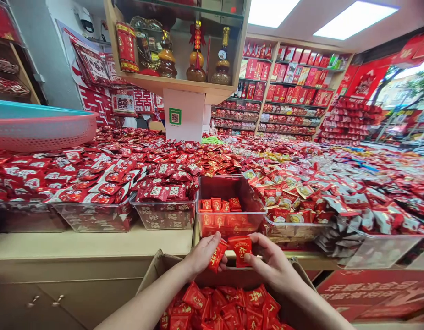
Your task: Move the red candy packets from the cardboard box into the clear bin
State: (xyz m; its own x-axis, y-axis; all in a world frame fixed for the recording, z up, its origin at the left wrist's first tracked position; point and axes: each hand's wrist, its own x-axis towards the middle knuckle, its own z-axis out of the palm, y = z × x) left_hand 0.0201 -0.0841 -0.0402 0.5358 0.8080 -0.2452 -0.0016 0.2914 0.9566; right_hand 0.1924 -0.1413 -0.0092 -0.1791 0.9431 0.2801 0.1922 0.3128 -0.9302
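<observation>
Between the thumb and fingers of my left hand (202, 255) is a red candy packet (217, 255) with gold characters, tilted. My right hand (269, 259) pinches another red candy packet (240, 250), held nearly upright just beside the first. Both hands are above a cardboard box (158, 266) filled with loose red packets (228, 308) of the same look. Right behind my hands stands a clear plastic bin (231, 213), its near part holding rows of upright red packets (221, 205) and its back part bare.
Neighbouring clear bins (165, 215) overflow with wrapped sweets (287, 197) on both sides. A pink basket (43, 133) sits at the left. Above the counter hangs a glass-fronted cabinet (184, 85) with bottles, and a white box (184, 130) with a QR code stands below it.
</observation>
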